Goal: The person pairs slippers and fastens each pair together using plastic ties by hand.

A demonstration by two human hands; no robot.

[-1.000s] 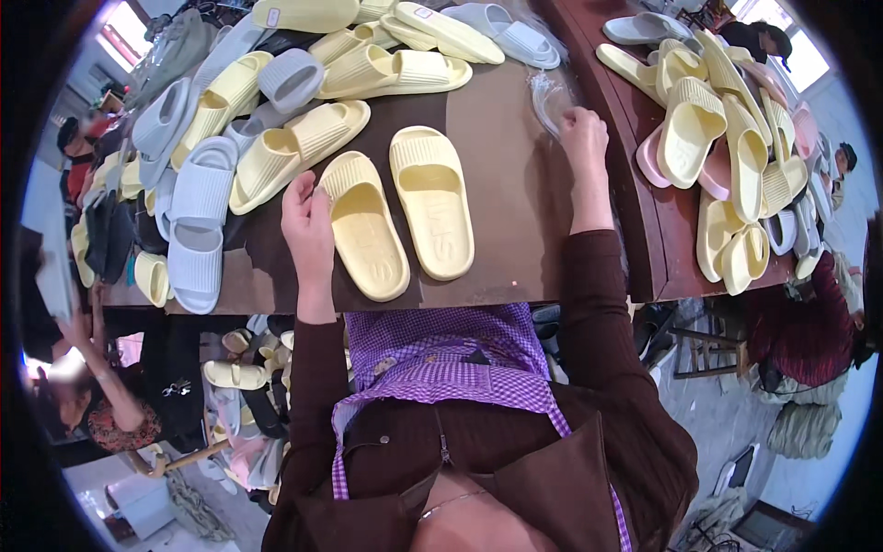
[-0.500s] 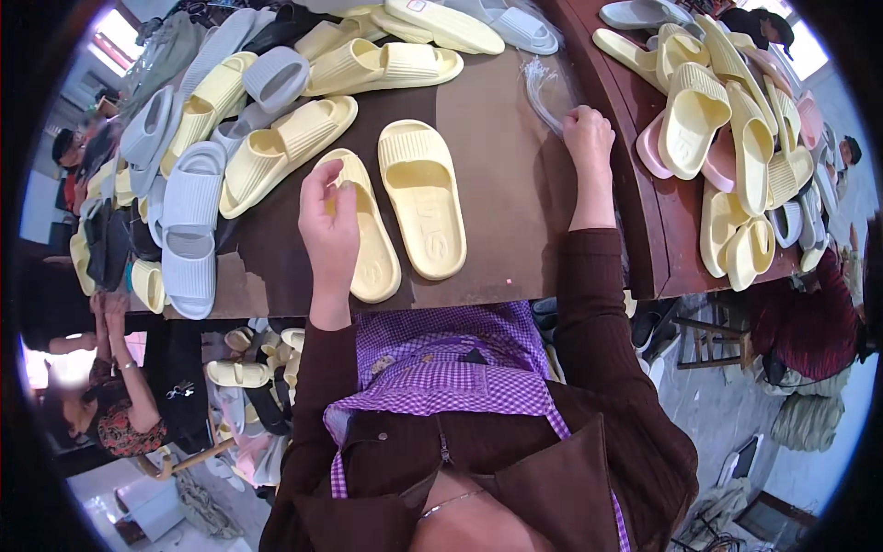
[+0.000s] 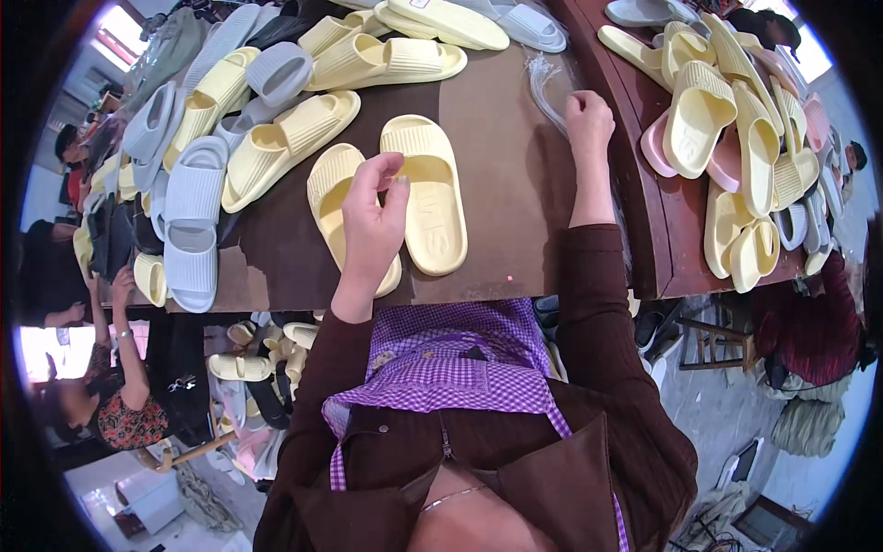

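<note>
A pair of pale yellow slide sandals lies before me, toes away: the left sandal point(image 3: 331, 189) and the right sandal point(image 3: 432, 216). My left hand point(image 3: 375, 216) hovers over the pair, partly covering both. Its fingers are bent, with the thumb apart from them, and nothing shows between them. On the right, my right hand point(image 3: 590, 124) is closed in a loose fist beside a bundle of thin clear plastic strands point(image 3: 544, 92). Whatever its fingers may hold is hidden.
Yellow and grey slides point(image 3: 191, 225) crowd the left and back of the brown table point(image 3: 515, 212). Another pile of yellow, pink and grey slides point(image 3: 694, 120) covers the reddish table point(image 3: 655, 230) at right. A person point(image 3: 129, 396) is at work on the left.
My left hand has moved right, from the left sandal to between the two sandals, its fingers bending more. My right hand has risen slightly beside the plastic strands. Both sandals stay in place.
</note>
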